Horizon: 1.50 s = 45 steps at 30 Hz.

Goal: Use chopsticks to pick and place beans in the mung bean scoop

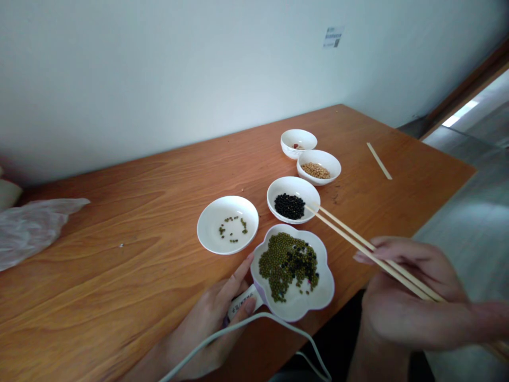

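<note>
1. In the head view, your right hand (401, 297) grips a pair of chopsticks (366, 245), fingers closed around their rear part. The sticks slant up and to the left from your hand.
2. The chopstick tips sit over the near right rim of the bowl of black beans (293, 199). The two tips lie close together; whether they pinch a bean is too small to tell.
3. Your left hand (217, 318) rests on the table (119, 265) at the left edge of the flower-shaped bowl (293, 271). The thumb and fingers are closed on a small white label (242, 302) pressed against the bowl's side.
4. The flower-shaped bowl stands at the near table edge, between your two hands. It holds mostly green beans, with a patch of black beans mixed in on its right side.
5. Just to the left of it, and a little farther off, stands a shallow white bowl (227, 224) holding only a few scattered green beans.
6. Behind the bowl of black beans, a bowl of tan beans (318, 166) and a small bowl (298, 143) with a few reddish bits run in a line toward the wall.
7. A single loose stick (379, 161) lies on the table to the right of those bowls, well apart from them.
8. A crumpled clear plastic bag (32, 228) lies at the far left of the table.
9. A pale cable (246, 331) loops across your left wrist and past the near table edge.
</note>
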Tool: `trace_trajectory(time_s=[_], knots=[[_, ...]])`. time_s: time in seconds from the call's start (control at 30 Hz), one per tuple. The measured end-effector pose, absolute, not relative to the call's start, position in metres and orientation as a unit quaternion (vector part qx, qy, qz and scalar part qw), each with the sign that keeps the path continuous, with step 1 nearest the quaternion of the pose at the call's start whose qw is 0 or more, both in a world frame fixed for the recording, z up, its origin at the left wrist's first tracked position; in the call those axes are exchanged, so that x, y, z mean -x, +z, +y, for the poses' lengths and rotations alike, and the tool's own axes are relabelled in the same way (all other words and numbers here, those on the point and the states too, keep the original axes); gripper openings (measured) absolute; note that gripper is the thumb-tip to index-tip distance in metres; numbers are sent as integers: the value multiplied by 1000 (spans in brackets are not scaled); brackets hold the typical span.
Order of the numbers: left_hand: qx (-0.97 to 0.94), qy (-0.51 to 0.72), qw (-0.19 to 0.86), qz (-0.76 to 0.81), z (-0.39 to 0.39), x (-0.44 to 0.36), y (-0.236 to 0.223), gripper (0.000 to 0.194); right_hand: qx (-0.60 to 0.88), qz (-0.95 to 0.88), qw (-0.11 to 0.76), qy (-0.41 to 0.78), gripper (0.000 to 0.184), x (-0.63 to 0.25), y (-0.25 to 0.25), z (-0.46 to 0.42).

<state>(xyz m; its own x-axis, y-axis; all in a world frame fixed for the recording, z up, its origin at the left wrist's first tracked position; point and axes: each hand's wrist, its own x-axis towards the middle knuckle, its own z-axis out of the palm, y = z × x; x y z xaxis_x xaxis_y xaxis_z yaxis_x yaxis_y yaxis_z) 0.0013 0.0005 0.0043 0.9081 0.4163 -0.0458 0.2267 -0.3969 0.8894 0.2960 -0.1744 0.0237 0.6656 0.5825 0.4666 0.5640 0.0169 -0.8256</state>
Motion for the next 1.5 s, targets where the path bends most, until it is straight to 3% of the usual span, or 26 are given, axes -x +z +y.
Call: trace_trajectory(time_s=[0.07, 0.13, 0.37, 0.53, 0.7, 1.07, 1.5], knots=[[-831, 95, 513, 192, 1, -1, 4, 72, 653, -344, 674, -31, 91, -282, 26, -148], [-832, 99, 513, 187, 1, -1, 4, 72, 641, -345, 685, -27, 85, -270, 31, -143], [-829, 97, 519, 185, 1, -1, 3, 72, 667, -402, 626, 37, 83, -254, 60, -171], [-836, 99, 504, 194, 0, 1, 2, 70, 746, -420, 496, 146, 98, -251, 69, -179], [-833, 93, 508, 197, 1, -1, 5, 69, 714, -507, 414, 250, 100, -265, 64, -183], [-827, 106, 521, 185, 0, -2, 5, 70, 686, -531, 437, 238, 89, -265, 58, -180], [-833, 99, 509, 193, 1, -3, 5, 65, 686, -522, 429, 270, 95, -265, 57, -176]])
